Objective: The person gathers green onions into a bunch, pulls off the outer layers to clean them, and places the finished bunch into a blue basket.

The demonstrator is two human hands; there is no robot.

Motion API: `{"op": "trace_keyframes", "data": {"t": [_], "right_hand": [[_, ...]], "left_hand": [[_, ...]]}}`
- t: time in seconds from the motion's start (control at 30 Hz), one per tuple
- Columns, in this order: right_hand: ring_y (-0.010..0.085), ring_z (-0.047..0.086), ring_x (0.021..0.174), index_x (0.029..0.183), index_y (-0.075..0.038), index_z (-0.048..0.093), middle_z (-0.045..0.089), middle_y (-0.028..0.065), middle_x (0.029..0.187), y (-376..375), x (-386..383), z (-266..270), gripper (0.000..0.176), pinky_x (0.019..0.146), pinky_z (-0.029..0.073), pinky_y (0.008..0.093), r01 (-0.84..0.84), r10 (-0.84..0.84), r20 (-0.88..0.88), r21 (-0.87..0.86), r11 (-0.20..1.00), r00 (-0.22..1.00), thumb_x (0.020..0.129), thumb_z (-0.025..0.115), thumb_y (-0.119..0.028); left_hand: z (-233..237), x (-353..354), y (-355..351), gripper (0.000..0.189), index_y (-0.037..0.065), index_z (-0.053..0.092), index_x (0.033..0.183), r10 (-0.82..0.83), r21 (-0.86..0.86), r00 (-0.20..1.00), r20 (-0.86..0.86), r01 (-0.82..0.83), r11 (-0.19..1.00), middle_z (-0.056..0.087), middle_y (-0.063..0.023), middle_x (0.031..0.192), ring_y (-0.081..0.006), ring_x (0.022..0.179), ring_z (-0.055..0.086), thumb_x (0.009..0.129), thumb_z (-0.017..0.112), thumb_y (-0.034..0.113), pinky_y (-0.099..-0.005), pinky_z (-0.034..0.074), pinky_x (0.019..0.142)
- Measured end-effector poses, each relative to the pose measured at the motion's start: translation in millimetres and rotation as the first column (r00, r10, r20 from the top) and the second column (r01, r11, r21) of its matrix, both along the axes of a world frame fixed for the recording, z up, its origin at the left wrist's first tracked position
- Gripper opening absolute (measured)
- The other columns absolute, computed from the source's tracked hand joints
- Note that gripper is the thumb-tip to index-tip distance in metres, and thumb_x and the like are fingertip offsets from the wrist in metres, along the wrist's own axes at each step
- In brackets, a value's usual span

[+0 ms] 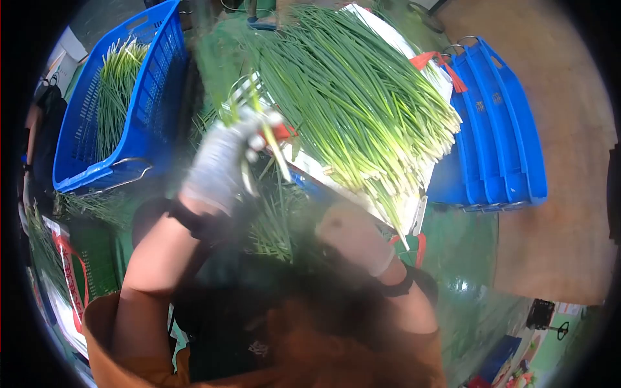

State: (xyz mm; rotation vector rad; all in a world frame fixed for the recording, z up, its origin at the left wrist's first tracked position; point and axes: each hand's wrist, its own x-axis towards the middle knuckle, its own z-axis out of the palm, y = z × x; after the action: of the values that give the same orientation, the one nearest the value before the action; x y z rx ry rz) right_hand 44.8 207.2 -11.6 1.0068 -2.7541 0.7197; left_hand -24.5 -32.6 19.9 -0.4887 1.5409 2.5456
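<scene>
My left hand point(223, 152), in a whitish glove, is closed round a few green onions point(278, 152) whose pale root ends point down. Low and to the right, my right hand point(352, 236), also gloved, is smeared by motion, so its fingers cannot be made out. It is near the lower edge of a large pile of green onions point(362, 103), whose white ends lie toward the lower right. Beneath the pile shows a white sheet or bag point(381, 39) with red straps. Loose green leaves point(272, 223) lie below, between my arms.
A blue crate point(155, 84) with green onions in it stands at the left. Stacked blue crates point(498, 123) are to the right, by a brown board or floor area point(550, 161). A white bag with red handles point(68, 278) lies at the lower left.
</scene>
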Motion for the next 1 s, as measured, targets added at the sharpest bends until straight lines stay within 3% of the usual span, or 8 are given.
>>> {"op": "trace_keyframes", "data": {"t": [0.07,0.13,0.2,0.33,0.53,0.87,0.93,1.0], "right_hand": [[0.0275,0.057,0.079,0.075,-0.004,0.060,0.057,0.0098,0.076,-5,7,25,0.016,0.076,0.047,0.0361,0.011,0.005,0.785,-0.015,1.000,0.619,0.079,0.066,-0.019],[0.0300,0.056,0.081,0.072,-0.005,0.061,0.058,0.0130,0.080,2,-2,10,0.021,0.076,0.047,0.0374,-0.085,0.086,0.148,-0.007,0.996,0.985,0.077,0.067,-0.025],[0.0303,0.057,0.078,0.073,-0.006,0.061,0.057,0.0121,0.076,-3,-28,22,0.020,0.073,0.047,0.0385,0.488,-0.517,0.100,0.217,0.845,0.850,0.077,0.067,-0.024],[0.0318,0.057,0.074,0.073,-0.005,0.060,0.058,0.0128,0.075,5,-53,-15,0.017,0.068,0.046,0.0411,0.463,-0.416,-0.366,0.045,0.885,0.832,0.076,0.067,-0.020],[0.0074,0.050,0.055,0.073,-0.001,0.060,0.057,0.0009,0.062,-22,-21,43,0.019,0.053,0.040,0.0220,0.616,0.045,0.925,-0.288,0.734,0.378,0.087,0.061,-0.014],[0.0108,0.053,0.063,0.080,-0.002,0.060,0.057,0.0023,0.067,2,-17,30,0.008,0.058,0.043,0.0262,0.640,-0.178,0.807,-0.290,0.712,0.563,0.082,0.063,-0.010],[0.0184,0.052,0.060,0.083,-0.004,0.060,0.057,0.0057,0.069,23,-14,37,0.012,0.059,0.045,0.0283,-0.287,0.307,0.715,-0.154,0.945,0.628,0.078,0.068,-0.012],[0.0212,0.052,0.061,0.084,-0.005,0.061,0.057,0.0072,0.072,22,-6,36,0.017,0.060,0.045,0.0302,-0.244,0.256,0.558,-0.098,0.965,0.790,0.076,0.071,-0.015]], "left_hand": [[-2,-10,-26,0.022,0.003,0.056,0.109,0.157,0.074,0.986,-0.057,-0.153,0.985,0.060,-0.0035,0.090,-0.0128,0.074,0.057,0.088,0.057,0.011,-0.0247,0.050,0.063],[9,-10,-32,0.028,0.001,0.052,0.114,0.197,0.139,0.980,-0.018,-0.193,0.971,0.059,-0.0061,0.093,-0.0198,0.091,0.060,0.088,0.056,0.010,-0.0328,0.054,0.077],[2,-6,-21,0.028,-0.002,0.052,0.112,0.116,0.238,0.993,0.012,-0.116,0.964,0.061,-0.0093,0.092,-0.0175,0.079,0.064,0.088,0.057,0.011,-0.0298,0.057,0.069],[-6,6,5,0.021,0.000,0.057,0.108,-0.255,0.478,0.959,0.127,0.166,0.862,0.064,-0.0095,0.088,-0.0032,0.050,0.051,0.094,0.053,0.015,-0.0150,0.048,0.047],[-15,26,33,0.025,0.000,0.060,0.111,-0.435,0.385,0.889,0.145,0.354,0.852,0.065,-0.0053,0.096,-0.0059,0.070,0.058,0.093,0.058,0.017,-0.0143,0.050,0.063],[-26,19,23,0.025,-0.002,0.060,0.111,-0.291,0.284,0.949,0.121,0.248,0.926,0.066,-0.0109,0.102,-0.0182,0.088,0.065,0.091,0.059,0.013,-0.0299,0.053,0.081],[-24,14,16,0.026,-0.002,0.061,0.111,-0.256,0.251,0.953,0.160,0.211,0.945,0.067,-0.0116,0.100,-0.0191,0.087,0.065,0.091,0.059,0.014,-0.0314,0.053,0.080],[-24,12,12,0.026,-0.002,0.061,0.109,-0.256,0.258,0.952,0.166,0.208,0.943,0.067,-0.0119,0.098,-0.0192,0.085,0.066,0.090,0.061,0.015,-0.0321,0.054,0.078]]}}
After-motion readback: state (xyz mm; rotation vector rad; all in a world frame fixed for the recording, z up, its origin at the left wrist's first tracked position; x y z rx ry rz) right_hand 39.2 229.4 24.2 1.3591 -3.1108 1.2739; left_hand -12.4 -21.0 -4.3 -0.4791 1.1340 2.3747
